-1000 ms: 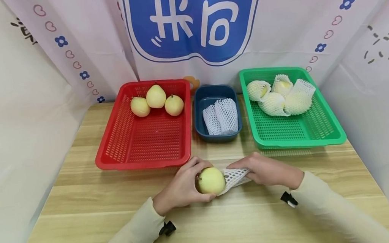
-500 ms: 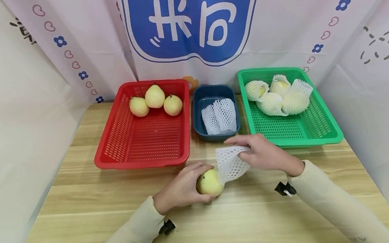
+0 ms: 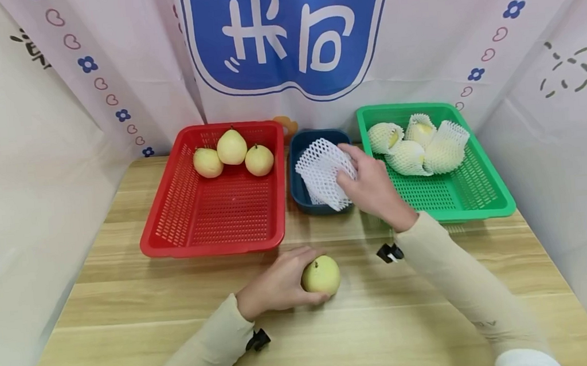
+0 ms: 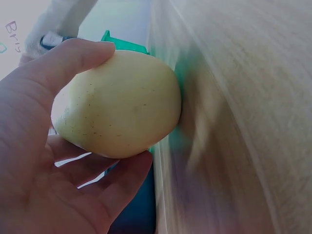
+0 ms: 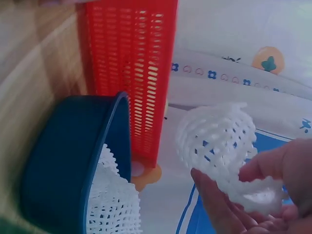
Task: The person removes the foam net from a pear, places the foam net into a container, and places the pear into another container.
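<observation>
My left hand (image 3: 283, 281) grips a pale yellow pear (image 3: 321, 275) low over the wooden table, thumb on one side and fingers on the other. Close up in the left wrist view, the bare pear (image 4: 119, 105) shows small dark specks. My right hand (image 3: 371, 182) pinches a white foam net sleeve (image 3: 325, 172) above the small blue bin (image 3: 300, 197). In the right wrist view this foam net sleeve (image 5: 217, 146) hangs between thumb and fingers, outside the bin's rim. More foam net sleeves (image 5: 114, 204) lie inside the bin, mostly hidden in the head view.
A red basket (image 3: 216, 249) at the left holds 3 bare pears (image 3: 232, 147). On the right, a green basket (image 3: 461, 214) contains several pears in foam nets (image 3: 407, 157). Behind them hangs a white cloth (image 3: 427, 34) with a blue emblem. The wooden table (image 3: 377, 326) extends in front.
My right hand has carried the foam net sleeve away from the pear, up and leftward to over the blue bin. The left hand keeps its grip on the pear, almost in place.
</observation>
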`<state>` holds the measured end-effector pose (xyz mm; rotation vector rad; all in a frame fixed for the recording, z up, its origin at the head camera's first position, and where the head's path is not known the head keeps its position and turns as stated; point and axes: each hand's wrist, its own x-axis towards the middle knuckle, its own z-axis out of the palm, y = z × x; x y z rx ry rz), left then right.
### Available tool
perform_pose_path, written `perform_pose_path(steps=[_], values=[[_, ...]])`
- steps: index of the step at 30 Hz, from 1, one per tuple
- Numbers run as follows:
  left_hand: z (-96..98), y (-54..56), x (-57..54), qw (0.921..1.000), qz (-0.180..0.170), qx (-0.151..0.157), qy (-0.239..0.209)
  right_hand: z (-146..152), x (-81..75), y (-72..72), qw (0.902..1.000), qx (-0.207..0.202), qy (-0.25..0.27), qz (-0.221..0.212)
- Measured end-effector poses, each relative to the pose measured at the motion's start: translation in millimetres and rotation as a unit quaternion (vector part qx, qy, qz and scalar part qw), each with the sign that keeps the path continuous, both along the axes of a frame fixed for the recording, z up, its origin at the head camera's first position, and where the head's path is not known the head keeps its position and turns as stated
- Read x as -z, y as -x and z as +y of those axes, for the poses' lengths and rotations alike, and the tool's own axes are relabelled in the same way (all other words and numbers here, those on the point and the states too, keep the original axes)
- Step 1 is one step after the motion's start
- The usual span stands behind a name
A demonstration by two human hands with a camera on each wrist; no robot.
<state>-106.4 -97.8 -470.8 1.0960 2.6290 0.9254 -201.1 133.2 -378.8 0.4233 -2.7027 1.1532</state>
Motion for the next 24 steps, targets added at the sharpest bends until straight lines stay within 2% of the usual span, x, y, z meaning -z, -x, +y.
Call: perform_pose_path(steps=[6,16,21,24], values=[[0.6,0.1,-0.4,1.0,-0.002,0.001,0.002,-28.2,13.6,23.0,0.9965,0.052,-0.034,0.056],[1.7,-0.5,2.7,1.0,-0.007,0.003,0.003,-59.3,49.8,45.7,0.9932,0.06,-0.084,0.055],[0.8,-0.1,2.7,1.0,-0.007,0.002,0.0,-66.1,62.1,50.9,0.9919,0.074,-0.098,0.029],[0.1,0.2,2.6,1.0,-0.008,0.0,0.0,-69.6,66.8,53.8,0.9904,0.074,-0.116,-0.016]])
